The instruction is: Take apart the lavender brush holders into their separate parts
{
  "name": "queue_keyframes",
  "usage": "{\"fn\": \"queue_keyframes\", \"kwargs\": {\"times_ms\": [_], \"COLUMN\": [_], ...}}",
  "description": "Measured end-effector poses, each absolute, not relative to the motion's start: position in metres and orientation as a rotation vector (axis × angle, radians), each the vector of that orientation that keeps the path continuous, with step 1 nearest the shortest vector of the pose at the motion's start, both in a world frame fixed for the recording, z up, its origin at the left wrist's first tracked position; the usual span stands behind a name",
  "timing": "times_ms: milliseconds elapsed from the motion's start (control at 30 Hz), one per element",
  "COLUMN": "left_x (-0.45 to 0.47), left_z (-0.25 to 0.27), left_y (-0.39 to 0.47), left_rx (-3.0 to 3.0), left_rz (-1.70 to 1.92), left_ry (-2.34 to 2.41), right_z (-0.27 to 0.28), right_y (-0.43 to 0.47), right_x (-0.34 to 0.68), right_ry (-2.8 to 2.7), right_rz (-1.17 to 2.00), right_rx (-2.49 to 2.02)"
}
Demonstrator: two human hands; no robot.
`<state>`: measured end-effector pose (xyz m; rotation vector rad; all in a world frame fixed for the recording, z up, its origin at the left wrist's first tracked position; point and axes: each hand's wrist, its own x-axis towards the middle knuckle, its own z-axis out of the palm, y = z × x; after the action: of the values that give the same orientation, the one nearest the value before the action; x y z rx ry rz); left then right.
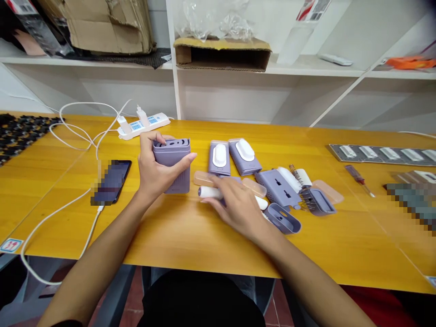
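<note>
Case pinched in left hand, left of centre; roller beneath curled right hand, mid-frame (grip unclear).

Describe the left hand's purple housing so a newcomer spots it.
On the yellow tabletop, find the white power strip at back left. Nearer and to its right, the left hand grips the purple housing. Two purple neighbours lie flat bearing white ovals; this one is held upright, holes on top.

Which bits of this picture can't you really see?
In the head view:
Phone: partly blurred by square blocks.
Purple case: one side hidden by the left hand.
White rod: partly covered by the right hand.
Row of white pieces: cut off by the right edge.
</note>
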<state>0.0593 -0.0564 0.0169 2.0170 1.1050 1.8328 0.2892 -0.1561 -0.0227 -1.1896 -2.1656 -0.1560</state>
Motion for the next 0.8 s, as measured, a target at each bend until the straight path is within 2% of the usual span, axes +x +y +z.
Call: {"fn": "queue_keyframes", "kwargs": {"times_ms": [200,400,633,800], "left_x": [0.069,0.077,0.079,0.091], "left_z": [0.014,0.009,0.010,-0.007], "left_y": [-0.064,-0.072,-0.080,-0.089], "left_rx": [2.057,2.136,2.130,2.080], "left_rz": [1.808,1.786,1.723,1.705], "left_ry": [1.058,0.962,0.915,0.856], "right_z": [-0.036,-0.039,-0.035,-0.024], "right_y": [-0.155,-0.150,-0.149,-0.149], "right_x": [0.266,0.263,0.265,0.284], "right_ry": [-2.518,-2.473,-2.291,-2.039], "right_rz": [-0.384,-0.543,-0.386,-0.182], "right_rx": [-1.319,-1.450,-1.502,-1.391]}}
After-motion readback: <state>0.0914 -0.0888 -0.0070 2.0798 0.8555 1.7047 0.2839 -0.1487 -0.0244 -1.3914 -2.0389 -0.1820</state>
